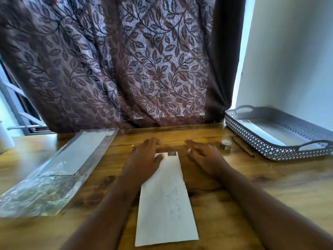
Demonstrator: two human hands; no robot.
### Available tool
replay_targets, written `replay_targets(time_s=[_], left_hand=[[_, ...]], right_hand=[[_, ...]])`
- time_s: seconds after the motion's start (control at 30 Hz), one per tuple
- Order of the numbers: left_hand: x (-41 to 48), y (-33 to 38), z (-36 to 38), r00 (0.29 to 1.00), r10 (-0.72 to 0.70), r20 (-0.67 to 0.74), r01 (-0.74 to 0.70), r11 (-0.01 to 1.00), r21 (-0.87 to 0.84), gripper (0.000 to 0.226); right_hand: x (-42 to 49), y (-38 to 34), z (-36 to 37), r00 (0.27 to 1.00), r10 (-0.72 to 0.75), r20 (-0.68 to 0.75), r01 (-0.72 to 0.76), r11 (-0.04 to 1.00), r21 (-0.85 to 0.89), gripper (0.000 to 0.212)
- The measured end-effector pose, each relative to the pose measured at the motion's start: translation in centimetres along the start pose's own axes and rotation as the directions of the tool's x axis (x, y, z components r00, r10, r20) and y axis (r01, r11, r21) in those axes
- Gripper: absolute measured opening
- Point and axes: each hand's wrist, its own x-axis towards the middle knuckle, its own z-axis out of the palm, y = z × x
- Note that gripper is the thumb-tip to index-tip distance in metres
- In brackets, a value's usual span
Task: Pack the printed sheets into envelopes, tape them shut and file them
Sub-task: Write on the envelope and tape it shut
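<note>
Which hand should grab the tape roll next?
Likely the right hand: the tape roll sits just beyond it on the right, nothing between. The left hand rests on the envelope, probably steadying it.

The left hand (pixel 146 156) covers the far left corner of the white envelope (pixel 167 204), and both it and the right hand (pixel 205 156) are blurred at the fingertips. The faint handwriting on the envelope is too small to read. The grey tray (pixel 252 139) runs off the right edge, while the clear plastic packet (pixel 54 177) and a white object (pixel 4 139) run off the left.
</note>
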Motion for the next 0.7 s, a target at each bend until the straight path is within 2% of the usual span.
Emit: replay_targets(time_s=[0.07,0.17,0.27,0.37,0.53,0.57,0.63,0.7], left_hand=[[-0.3,-0.7,-0.6,0.991,-0.119,-0.060,0.121,0.992,0.024,0.039],[-0.6,-1.4,-0.4,0.948,-0.317,0.023,0.309,0.936,0.171,0.049],[-0.4,-1.4,0.1,0.902,-0.421,0.093,0.400,0.897,0.187,0.065],[0.0,-0.7,-0.3,0.877,-0.454,0.154,0.464,0.885,-0.030,0.060],[-1.4,0.4,-2.1,0.867,-0.446,0.220,0.497,0.792,-0.354,0.022],[-2.1,0.5,-2.3,0.859,-0.440,0.262,0.512,0.735,-0.445,0.017],[-3.3,0.5,-2.6,0.818,-0.419,0.394,0.574,0.557,-0.600,0.011],[-4.2,0.5,-2.4,0.783,-0.399,0.477,0.619,0.422,-0.662,0.020]], right_hand=[[-1.2,-0.8,0.0,0.992,0.033,0.123,-0.022,0.996,-0.088,0.044],[-2.6,-1.9,0.3,0.939,-0.005,0.345,0.093,0.966,-0.241,0.066],[-3.0,-1.9,0.7,0.903,0.010,0.430,0.163,0.917,-0.365,0.077],[-3.0,-2.0,0.5,0.898,0.023,0.439,0.162,0.911,-0.379,0.076],[-3.0,-1.8,0.3,0.906,0.012,0.422,0.158,0.918,-0.365,0.078],[-3.1,-1.9,0.2,0.909,0.010,0.417,0.154,0.921,-0.357,0.079],[-3.2,-2.0,-0.1,0.918,0.017,0.397,0.126,0.935,-0.332,0.081],[-3.3,-2.1,-0.1,0.933,0.040,0.359,0.071,0.955,-0.289,0.085]])
